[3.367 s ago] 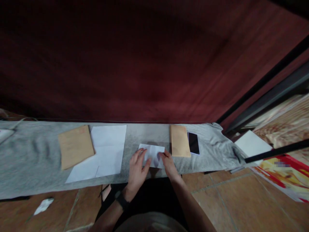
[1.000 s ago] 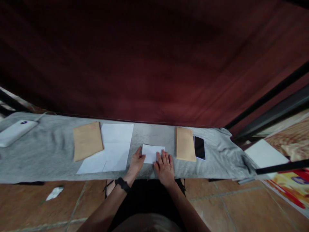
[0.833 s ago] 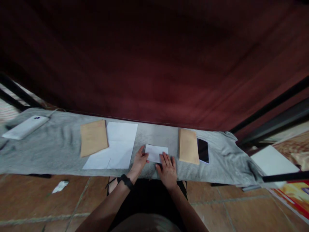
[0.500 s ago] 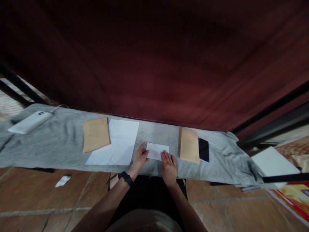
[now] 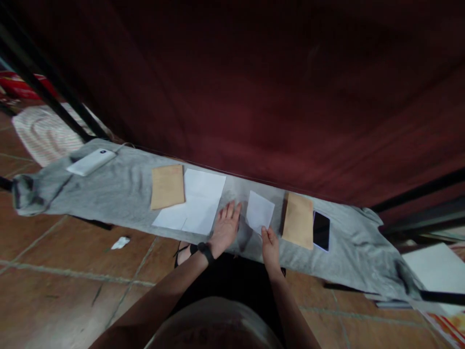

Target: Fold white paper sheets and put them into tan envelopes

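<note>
Between thumb and fingers, my right hand (image 5: pixel 271 246) pinches the lower corner of a small folded white paper (image 5: pixel 260 210), which is tilted above the grey cloth. My left hand (image 5: pixel 226 228) is open, palm down with fingers spread, at the right edge of the large creased white sheets (image 5: pixel 203 198). A brown envelope (image 5: pixel 168 186) overlaps those sheets on the left. To the right of the folded paper is a thicker brown envelope or stack of envelopes (image 5: pixel 298 220), with a dark-screened phone (image 5: pixel 321 230) beside it.
Grey cloth (image 5: pixel 127 189) covers the long narrow surface. A white device (image 5: pixel 90 162) with a cable lies at its left end. Behind hangs a dark red curtain (image 5: pixel 236 106). Black metal bars (image 5: pixel 417 191) stand at both sides. A crumpled tissue (image 5: pixel 120 243) is on the tiled floor.
The folded paper, held by both hands before, has been lifted and turned by my right hand. My left hand has let go and spread flat to its left. The camera view has shifted.
</note>
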Demonstrator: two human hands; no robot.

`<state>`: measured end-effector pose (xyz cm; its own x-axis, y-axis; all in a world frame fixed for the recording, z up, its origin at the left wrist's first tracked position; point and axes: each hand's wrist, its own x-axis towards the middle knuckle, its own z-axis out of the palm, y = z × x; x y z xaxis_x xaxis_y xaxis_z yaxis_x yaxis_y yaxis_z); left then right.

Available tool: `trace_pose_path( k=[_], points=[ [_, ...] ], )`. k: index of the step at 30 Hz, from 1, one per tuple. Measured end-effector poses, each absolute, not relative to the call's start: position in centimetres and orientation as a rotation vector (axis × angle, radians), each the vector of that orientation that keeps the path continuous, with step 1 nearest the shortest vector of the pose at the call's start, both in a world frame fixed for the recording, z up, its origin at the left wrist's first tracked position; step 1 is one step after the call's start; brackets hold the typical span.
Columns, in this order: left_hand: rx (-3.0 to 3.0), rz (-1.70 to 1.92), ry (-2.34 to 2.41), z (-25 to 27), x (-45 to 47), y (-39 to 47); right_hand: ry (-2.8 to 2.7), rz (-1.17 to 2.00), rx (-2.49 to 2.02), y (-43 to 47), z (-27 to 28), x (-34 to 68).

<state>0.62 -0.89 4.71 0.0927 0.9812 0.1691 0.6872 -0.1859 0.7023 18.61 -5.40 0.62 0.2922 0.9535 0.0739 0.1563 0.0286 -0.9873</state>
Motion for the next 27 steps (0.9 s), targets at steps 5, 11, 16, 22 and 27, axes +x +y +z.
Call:
trace_pose_path(
  k=[5,11,16,22,27],
  points=[
    [2.584,0.512,1.653,5.8,1.2,-1.4,-0.785,1.122,-1.288,-5.7,0.5,18.0],
    [2.609,0.482,1.616,5.6,1.5,-1.7,-0.742,1.134,-1.36,-5.9,-0.3,18.6],
    [2.245,0.72,1.451,6.0,1.2,-1.7,-0.758,1.133,-1.39,-5.5,-0.1,19.5],
    [1.379,0.916,1.178,4.9,1.8,-1.6,-0.708,1.166,-1.359,-5.6,0.7,19.4],
    [0.661,0.596,0.873,3.9,1.9,-2.5,-0.608,1.294,-1.239,-5.4,1.9,18.1]
  ],
)
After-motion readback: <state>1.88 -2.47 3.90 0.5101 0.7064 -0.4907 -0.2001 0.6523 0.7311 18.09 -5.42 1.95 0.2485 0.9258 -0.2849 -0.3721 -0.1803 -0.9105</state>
